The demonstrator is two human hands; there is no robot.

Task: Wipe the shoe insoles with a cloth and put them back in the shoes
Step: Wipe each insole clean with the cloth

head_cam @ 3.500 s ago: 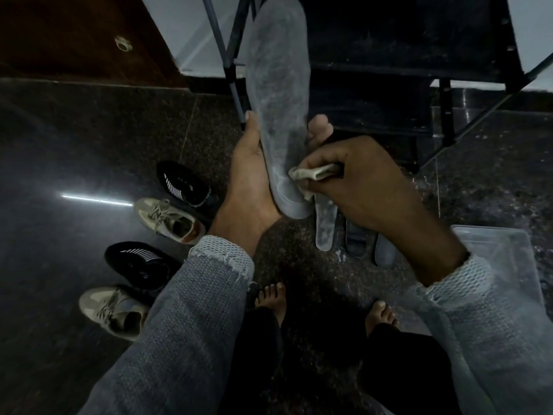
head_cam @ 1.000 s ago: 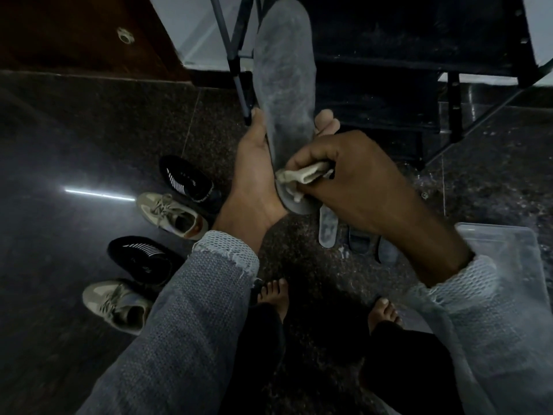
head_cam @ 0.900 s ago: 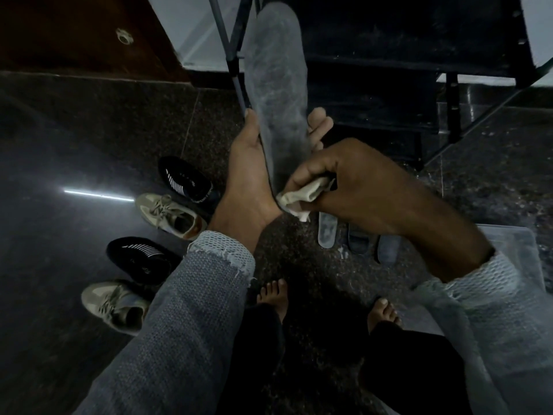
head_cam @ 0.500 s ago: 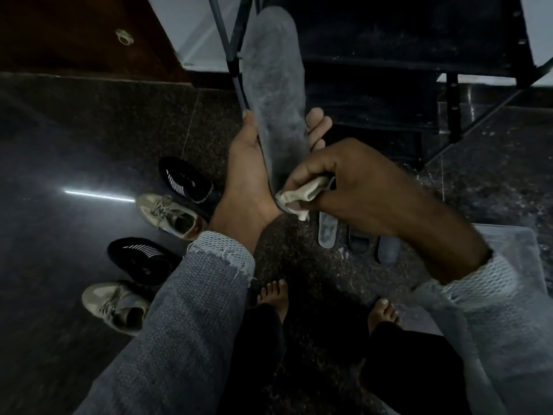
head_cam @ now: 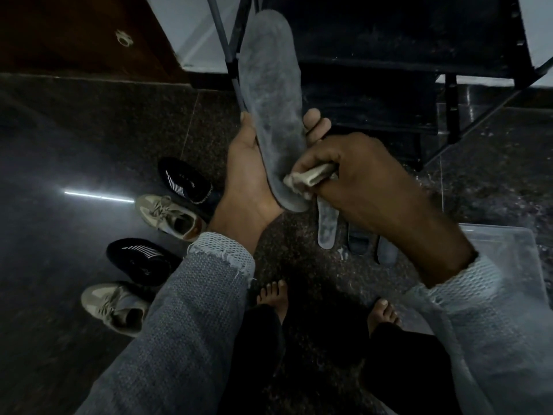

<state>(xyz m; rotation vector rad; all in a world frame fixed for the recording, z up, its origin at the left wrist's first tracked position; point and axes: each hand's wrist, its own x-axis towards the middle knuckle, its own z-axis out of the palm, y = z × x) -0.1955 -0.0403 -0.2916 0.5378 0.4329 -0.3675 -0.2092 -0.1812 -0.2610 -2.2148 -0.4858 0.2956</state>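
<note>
Fingers of the left hand are curled round the long grey insole, which is held up over the floor. Four shoes are lined up on the left. A pale cloth is pinched by the right hand and pressed on the insole's heel. Three more insoles are laid below.

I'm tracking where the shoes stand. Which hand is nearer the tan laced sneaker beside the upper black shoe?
Left. The left hand, holding the insole, is just right of the tan sneaker. The right hand, pinching the cloth, is farther right, beyond the insole.
</note>
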